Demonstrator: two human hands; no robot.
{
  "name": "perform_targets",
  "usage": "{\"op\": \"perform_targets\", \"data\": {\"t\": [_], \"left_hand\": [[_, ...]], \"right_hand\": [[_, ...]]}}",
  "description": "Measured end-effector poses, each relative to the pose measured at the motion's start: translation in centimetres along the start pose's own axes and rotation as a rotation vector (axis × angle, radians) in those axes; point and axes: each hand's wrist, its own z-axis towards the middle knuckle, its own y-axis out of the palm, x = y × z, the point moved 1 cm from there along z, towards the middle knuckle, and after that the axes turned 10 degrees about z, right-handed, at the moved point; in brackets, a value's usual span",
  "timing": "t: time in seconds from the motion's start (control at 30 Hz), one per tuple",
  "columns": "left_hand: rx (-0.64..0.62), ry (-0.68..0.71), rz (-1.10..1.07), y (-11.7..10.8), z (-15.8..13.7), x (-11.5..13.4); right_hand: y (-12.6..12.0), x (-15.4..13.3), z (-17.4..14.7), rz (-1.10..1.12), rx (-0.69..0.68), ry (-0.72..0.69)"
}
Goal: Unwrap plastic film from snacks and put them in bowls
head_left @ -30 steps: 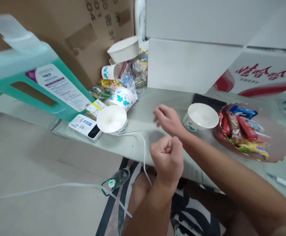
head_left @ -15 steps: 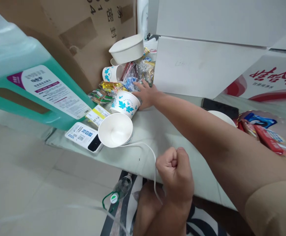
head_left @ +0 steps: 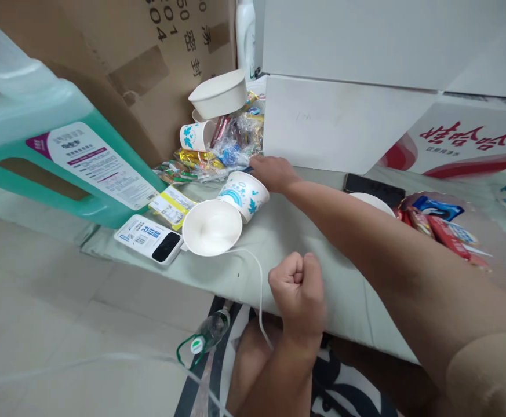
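My left hand (head_left: 298, 289) is a closed fist over the table's front edge, with nothing showing in it. A white cable (head_left: 260, 284) runs down beside it. My right hand (head_left: 274, 174) reaches across the table to the snack pile. Its fingertips are bent around a small dark bit beside the wrappers, too hidden to name. Just in front of those fingers, a paper cup with blue leaves (head_left: 246, 194) lies tilted. An upright white paper cup (head_left: 212, 227) stands against it, nearer me. Behind lie wrapped snacks (head_left: 230, 150) and another leaf-patterned cup (head_left: 196, 136).
A jug of green liquid (head_left: 100, 156) and a white power bank (head_left: 148, 238) are on the left. White boxes (head_left: 343, 121) stand behind my right arm. Rightward are a black phone (head_left: 374, 189) and a tray (head_left: 502, 249) with snacks. A plastic bottle (head_left: 213, 330) is below the edge.
My right hand's spread fingers have drawn together and moved slightly toward me. The leaf-patterned cup in front has shifted right and turned. My left hand stays a fist.
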Motion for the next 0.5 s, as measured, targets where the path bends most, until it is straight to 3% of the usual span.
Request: {"op": "perform_targets", "data": {"t": [0.23, 0.37, 0.5], "left_hand": [[0.001, 0.008, 0.003, 0.2, 0.2, 0.1], [-0.015, 0.021, 0.007, 0.5, 0.2, 0.0], [-0.062, 0.031, 0.026, 0.5, 0.4, -0.1]], "right_hand": [[-2.2, 3.6, -2.4, 0.237, 0.14, 0.219], [-3.9, 4.1, -4.3, 0.319, 0.184, 0.308], [-5.8, 3.1, -9.6, 0.859, 0.321, 0.434]]}}
